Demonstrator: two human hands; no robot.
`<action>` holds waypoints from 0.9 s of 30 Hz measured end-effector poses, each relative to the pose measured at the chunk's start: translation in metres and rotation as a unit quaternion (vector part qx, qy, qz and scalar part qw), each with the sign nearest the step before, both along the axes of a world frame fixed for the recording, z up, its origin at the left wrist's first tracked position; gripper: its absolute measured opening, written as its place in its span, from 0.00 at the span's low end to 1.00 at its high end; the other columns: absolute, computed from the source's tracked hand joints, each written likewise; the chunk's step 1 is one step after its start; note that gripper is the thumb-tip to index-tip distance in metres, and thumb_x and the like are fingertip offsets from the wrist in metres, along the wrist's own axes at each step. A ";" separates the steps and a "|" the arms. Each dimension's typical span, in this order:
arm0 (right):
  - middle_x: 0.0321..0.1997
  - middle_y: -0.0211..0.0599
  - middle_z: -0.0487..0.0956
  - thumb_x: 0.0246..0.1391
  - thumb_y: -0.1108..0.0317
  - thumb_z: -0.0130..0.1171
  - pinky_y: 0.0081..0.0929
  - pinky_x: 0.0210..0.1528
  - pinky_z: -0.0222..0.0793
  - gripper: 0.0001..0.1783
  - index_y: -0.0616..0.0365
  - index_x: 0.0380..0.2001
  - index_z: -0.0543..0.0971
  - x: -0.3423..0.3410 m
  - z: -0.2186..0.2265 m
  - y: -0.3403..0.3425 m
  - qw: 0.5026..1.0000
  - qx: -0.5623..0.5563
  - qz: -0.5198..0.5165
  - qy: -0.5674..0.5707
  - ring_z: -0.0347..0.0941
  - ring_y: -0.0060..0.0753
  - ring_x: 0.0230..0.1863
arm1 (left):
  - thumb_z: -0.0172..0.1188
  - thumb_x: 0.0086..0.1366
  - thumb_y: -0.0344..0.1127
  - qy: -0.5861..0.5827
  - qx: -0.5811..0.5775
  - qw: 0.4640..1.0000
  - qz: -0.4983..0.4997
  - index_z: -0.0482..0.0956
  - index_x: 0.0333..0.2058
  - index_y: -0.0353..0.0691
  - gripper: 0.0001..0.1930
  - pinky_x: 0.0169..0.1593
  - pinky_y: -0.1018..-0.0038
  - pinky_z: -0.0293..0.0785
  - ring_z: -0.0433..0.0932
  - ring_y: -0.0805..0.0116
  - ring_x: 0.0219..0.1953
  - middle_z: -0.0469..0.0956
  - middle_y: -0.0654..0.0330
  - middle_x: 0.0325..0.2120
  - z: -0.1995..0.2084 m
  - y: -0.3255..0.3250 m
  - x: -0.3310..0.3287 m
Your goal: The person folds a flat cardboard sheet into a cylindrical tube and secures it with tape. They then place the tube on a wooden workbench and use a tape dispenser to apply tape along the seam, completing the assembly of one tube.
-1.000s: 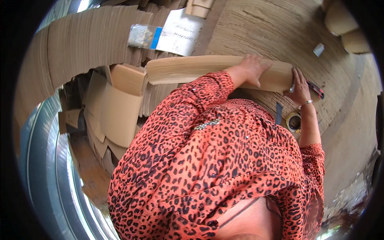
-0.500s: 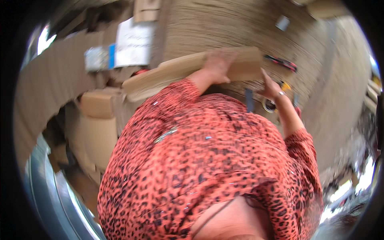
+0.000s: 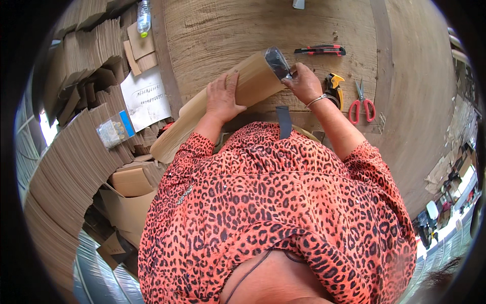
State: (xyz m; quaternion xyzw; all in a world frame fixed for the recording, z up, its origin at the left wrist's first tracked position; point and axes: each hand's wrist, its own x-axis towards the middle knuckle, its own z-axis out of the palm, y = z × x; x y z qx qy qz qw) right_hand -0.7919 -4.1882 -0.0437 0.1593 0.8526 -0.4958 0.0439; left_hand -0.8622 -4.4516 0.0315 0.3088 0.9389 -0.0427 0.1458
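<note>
A long folded strip of brown cardboard [image 3: 250, 76] lies slantwise in front of me, its lower left end by my left sleeve. My left hand [image 3: 223, 99] lies across it, fingers over the far edge and thumb toward the near edge, holding it. At its upper right end is a dark, glossy piece like see-through plastic [image 3: 277, 62]; its exact kind is unclear. My right hand [image 3: 304, 83] pinches the near edge of that piece, fingertips partly hidden. Below, a dark flat strip [image 3: 283, 121] stands out over the table's near edge against my shirt.
On the wooden table [image 3: 223, 30] lie a red-and-black box cutter [image 3: 320, 49], a yellow-and-black tool [image 3: 334, 88] and red-handled scissors [image 3: 361, 106]. To the left are cardboard stacks [image 3: 66, 157], a written paper sheet [image 3: 147, 99], a plastic bag [image 3: 111, 133] and a bottle [image 3: 144, 20].
The cardboard has swung to a steeper slant, and the glossy piece now shows at its right end. My right hand has moved left and up onto that end; my left hand has shifted left.
</note>
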 end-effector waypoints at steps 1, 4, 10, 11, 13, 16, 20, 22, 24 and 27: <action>0.37 0.41 0.79 0.43 0.56 0.71 0.38 0.42 0.72 0.24 0.55 0.41 0.74 0.001 0.001 -0.003 1.000 0.017 -0.006 0.001 0.76 0.45 0.40 | 0.76 0.38 0.53 -0.006 -0.002 1.000 0.002 0.50 0.68 0.53 0.59 0.66 0.51 0.48 0.56 0.50 0.64 0.56 0.52 0.62 0.001 -0.005 0.000; 0.39 0.38 0.78 0.43 0.57 0.71 0.38 0.42 0.72 0.24 0.54 0.40 0.74 0.004 0.002 -0.008 0.999 0.048 -0.018 0.004 0.76 0.44 0.42 | 0.76 0.38 0.52 -0.017 0.015 1.000 -0.001 0.50 0.68 0.53 0.59 0.66 0.50 0.48 0.55 0.50 0.64 0.55 0.52 0.62 -0.004 -0.016 -0.001; 0.43 0.36 0.75 0.39 0.54 0.73 0.39 0.43 0.72 0.27 0.52 0.41 0.73 0.010 0.012 -0.017 0.996 0.086 -0.027 0.017 0.74 0.43 0.47 | 0.75 0.39 0.56 -0.032 0.009 0.999 0.016 0.49 0.68 0.48 0.60 0.67 0.48 0.45 0.52 0.49 0.67 0.52 0.51 0.65 -0.003 -0.002 0.000; 0.43 0.36 0.74 0.39 0.54 0.73 0.39 0.43 0.72 0.28 0.52 0.40 0.72 0.010 0.016 -0.019 0.995 0.092 -0.031 0.009 0.73 0.43 0.48 | 0.74 0.39 0.57 -0.033 0.018 0.999 0.022 0.48 0.68 0.47 0.60 0.67 0.47 0.45 0.51 0.49 0.67 0.51 0.51 0.66 -0.003 0.008 0.001; 0.43 0.36 0.74 0.38 0.53 0.73 0.40 0.44 0.72 0.28 0.52 0.40 0.72 0.011 0.018 -0.024 0.995 0.093 -0.033 -0.003 0.72 0.44 0.49 | 0.74 0.40 0.58 -0.031 0.010 0.999 0.010 0.48 0.68 0.45 0.60 0.68 0.47 0.43 0.50 0.49 0.68 0.50 0.51 0.66 -0.005 0.030 0.004; 0.44 0.37 0.73 0.37 0.52 0.74 0.41 0.45 0.71 0.30 0.52 0.40 0.72 0.010 0.021 -0.022 0.996 0.085 -0.018 -0.027 0.71 0.45 0.50 | 0.73 0.40 0.60 -0.029 0.008 0.999 0.010 0.47 0.68 0.45 0.61 0.68 0.46 0.42 0.48 0.47 0.68 0.49 0.50 0.66 -0.018 0.045 0.003; 0.50 0.41 0.72 0.37 0.50 0.74 0.43 0.50 0.70 0.36 0.50 0.49 0.71 -0.006 0.020 -0.009 0.996 0.086 0.018 -0.017 0.69 0.48 0.54 | 0.74 0.39 0.60 -0.025 0.013 1.000 0.004 0.45 0.68 0.46 0.63 0.68 0.47 0.42 0.47 0.46 0.68 0.48 0.48 0.67 -0.028 0.041 0.005; 0.56 0.44 0.69 0.36 0.51 0.74 0.43 0.55 0.69 0.42 0.48 0.56 0.68 -0.016 0.012 -0.009 0.994 0.089 0.051 0.044 0.67 0.51 0.58 | 0.74 0.39 0.59 -0.039 0.016 0.999 0.009 0.45 0.68 0.47 0.63 0.68 0.48 0.42 0.47 0.46 0.68 0.48 0.48 0.67 -0.028 0.039 0.005; 0.63 0.47 0.65 0.35 0.52 0.74 0.43 0.59 0.67 0.49 0.46 0.62 0.64 -0.025 0.008 -0.015 0.980 0.091 0.117 0.130 0.64 0.53 0.61 | 0.73 0.39 0.59 -0.053 0.020 0.998 0.013 0.45 0.69 0.48 0.62 0.68 0.49 0.43 0.48 0.46 0.68 0.48 0.47 0.67 -0.025 0.036 0.006; 0.70 0.51 0.54 0.27 0.58 0.79 0.40 0.65 0.62 0.59 0.46 0.66 0.59 -0.028 0.023 -0.019 0.970 0.126 0.202 0.050 0.60 0.56 0.66 | 0.73 0.41 0.58 -0.061 0.026 0.998 0.010 0.46 0.69 0.49 0.60 0.68 0.51 0.45 0.49 0.46 0.68 0.51 0.47 0.66 -0.017 0.027 0.006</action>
